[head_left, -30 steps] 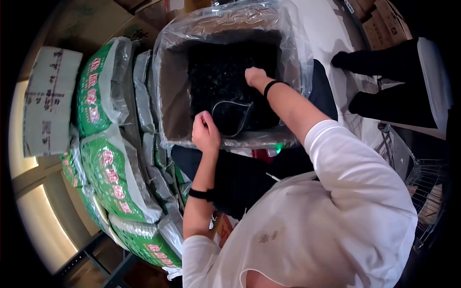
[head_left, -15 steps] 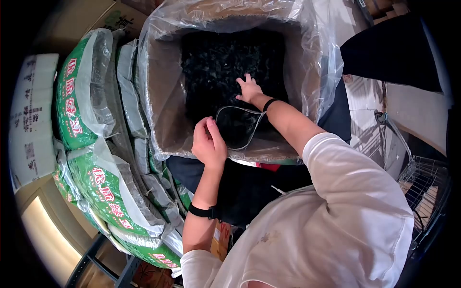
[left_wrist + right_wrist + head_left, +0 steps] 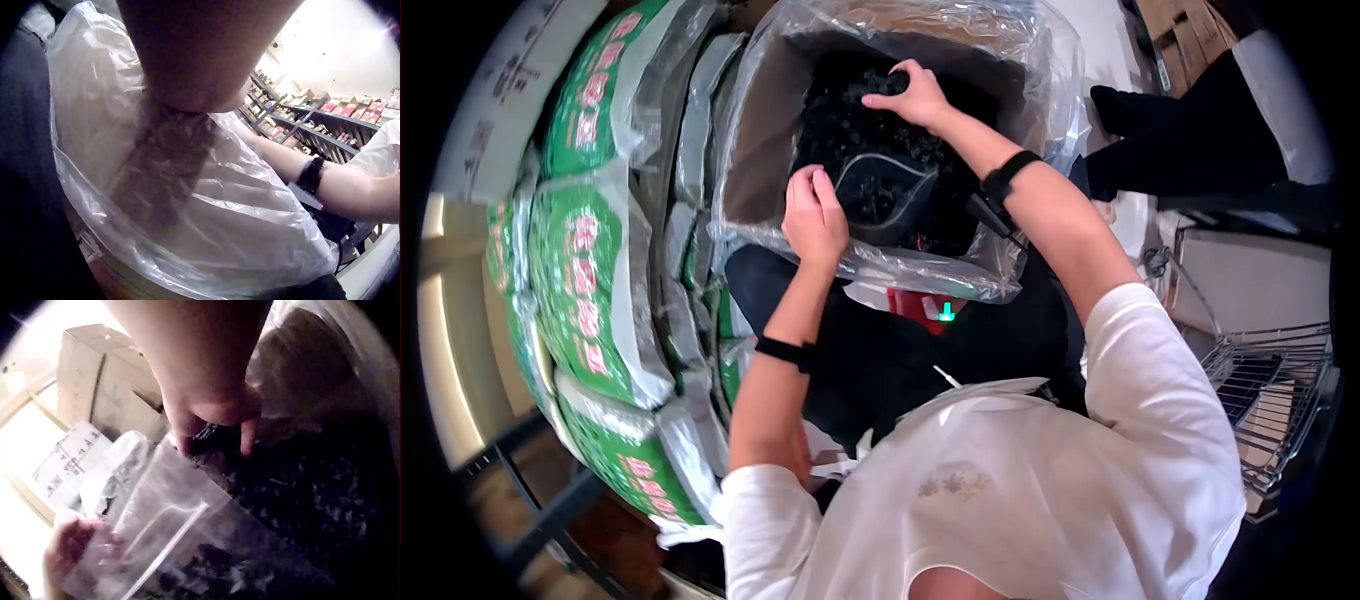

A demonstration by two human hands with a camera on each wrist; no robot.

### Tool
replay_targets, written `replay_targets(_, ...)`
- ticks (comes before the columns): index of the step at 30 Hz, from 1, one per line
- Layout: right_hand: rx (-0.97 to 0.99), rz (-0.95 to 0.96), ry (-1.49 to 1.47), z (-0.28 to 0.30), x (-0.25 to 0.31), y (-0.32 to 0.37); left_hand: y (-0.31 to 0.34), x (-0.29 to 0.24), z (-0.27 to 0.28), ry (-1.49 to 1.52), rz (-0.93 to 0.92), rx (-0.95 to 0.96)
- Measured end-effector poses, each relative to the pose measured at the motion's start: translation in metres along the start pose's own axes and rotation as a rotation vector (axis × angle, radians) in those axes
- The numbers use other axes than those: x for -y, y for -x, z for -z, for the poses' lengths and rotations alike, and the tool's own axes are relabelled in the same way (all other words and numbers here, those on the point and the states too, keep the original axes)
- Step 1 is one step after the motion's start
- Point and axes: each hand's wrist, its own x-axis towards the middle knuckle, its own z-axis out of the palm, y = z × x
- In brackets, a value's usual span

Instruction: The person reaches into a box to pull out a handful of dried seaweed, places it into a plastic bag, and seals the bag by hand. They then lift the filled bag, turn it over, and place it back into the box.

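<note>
A cardboard box (image 3: 755,130) lined with clear plastic (image 3: 1050,100) stands before me, filled with black, crinkled dried flakes (image 3: 835,115). At its near left side my left hand (image 3: 815,222) pinches the edge of a clear plastic bag (image 3: 165,540), whose mouth hangs open over the flakes. In the right wrist view the bag overlaps more flakes. Toward the far side of the box, my right hand (image 3: 917,98) reaches down with thumb and fingers curled round a clump of flakes. Its fingertips (image 3: 247,450) are right at the heap's surface.
Green and white printed sacks (image 3: 580,280) are stacked on the left, close to the box. Another person's dark-trousered legs (image 3: 1165,145) are on the right, with a wire shopping cart (image 3: 1280,390) nearer me. Stocked shelves (image 3: 331,125) show in the left wrist view.
My right hand went from a fist near the bag to spread fingers, then moved farther into the box and curled round flakes. My left hand keeps holding the bag's edge.
</note>
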Motion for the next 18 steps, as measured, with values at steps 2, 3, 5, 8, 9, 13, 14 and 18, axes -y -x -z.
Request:
replay_targets(2,0.123,-0.096,-0.296,0.023,0.032,0.018,0.001,0.0,0.003,0.006,0.011,-0.002)
replay_targets(3,0.193,-0.07,-0.452,0.036,0.049,0.032,0.002,0.002,0.004,0.028,-0.023,0.005)
replay_targets(5,0.214,-0.001,-0.56,0.056,0.076,0.059,0.001,0.008,0.002,-0.006,-0.019,0.019)
replay_targets(8,0.244,0.057,-0.615,0.063,0.086,0.08,0.001,0.011,0.004,0.008,-0.032,0.013)
replay_targets(9,0.269,0.063,-0.594,0.059,0.084,0.087,0.002,0.011,0.003,-0.005,-0.047,0.002)
replay_targets(13,0.471,0.088,-0.416,0.044,0.081,0.114,0.001,0.013,0.001,-0.005,-0.012,-0.043)
replay_targets(14,0.484,0.091,-0.278,0.043,0.076,0.114,0.002,0.014,0.0,-0.019,-0.015,-0.071)
replay_targets(18,0.504,0.236,0.14,0.048,0.079,0.114,0.006,0.016,0.001,-0.055,-0.067,-0.098)
